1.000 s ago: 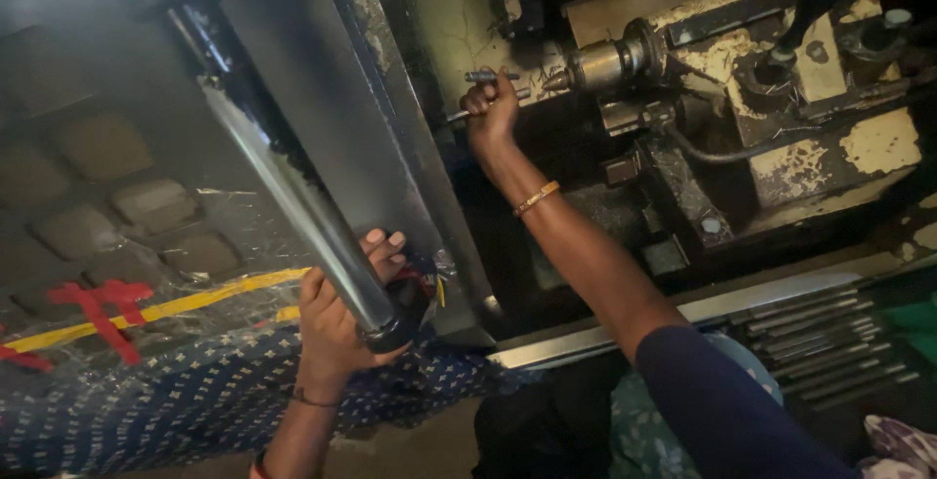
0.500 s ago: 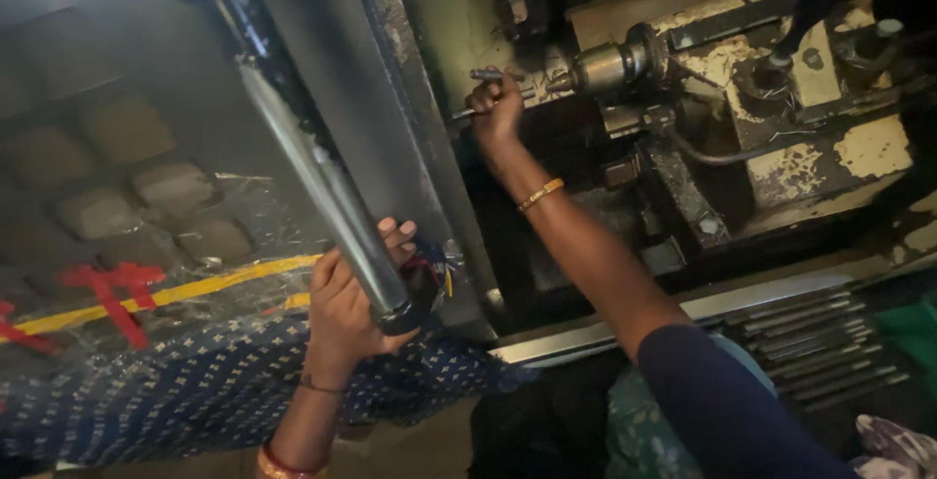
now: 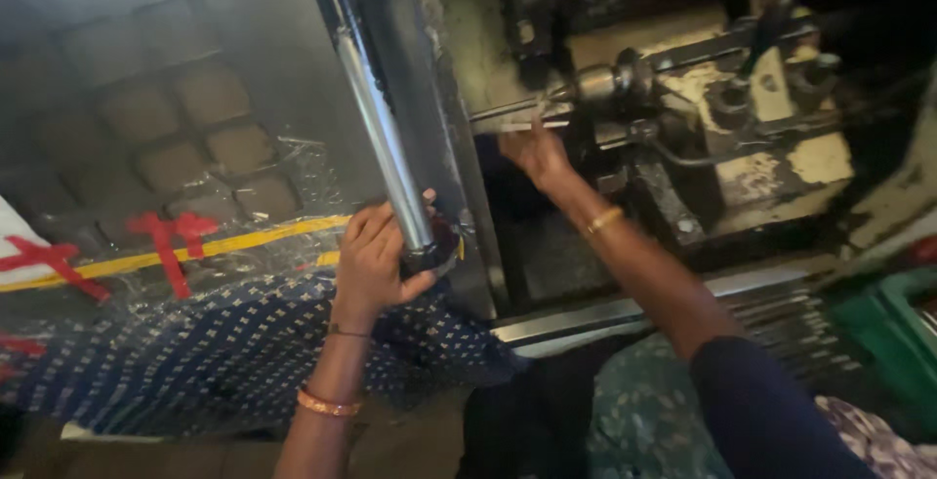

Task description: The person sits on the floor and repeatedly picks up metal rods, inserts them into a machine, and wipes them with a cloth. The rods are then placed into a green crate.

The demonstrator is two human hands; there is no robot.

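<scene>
The left hand [image 3: 376, 259] is closed around the lower end of a polished steel rod [image 3: 383, 133], with the fingers [image 3: 363, 230] wrapped over its left side and the thumb pressed near a dark collar [image 3: 434, 250] at the rod's foot. The rod's long axis is seen to run steeply upward and slightly leftward from this grip, alongside the grey edge of a machine door [image 3: 444, 99], so that the bulk of the rod lies above and beyond the hand. The right hand [image 3: 535, 152] is extended well forward into the machine enclosure and is placed at a thin metal bar [image 3: 517, 120], whose axis lies nearly horizontal and leads rightward into a round chuck [image 3: 610, 79]. The bar is met at its left, free end; the fingers appear loosely curled beneath it, though it cannot be told from this dim view whether the bar is actually gripped or merely touched. The right hand is clearly the nearer of the two to the bar, the left hand being well apart and lower. Beneath the left forearm a blue patterned cloth [image 3: 195, 342] is noted, and beyond it a floor marked with yellow tape [image 3: 195, 250] and red tape [image 3: 171, 235]. A green crate [image 3: 883, 333] stands at the right edge.
</scene>
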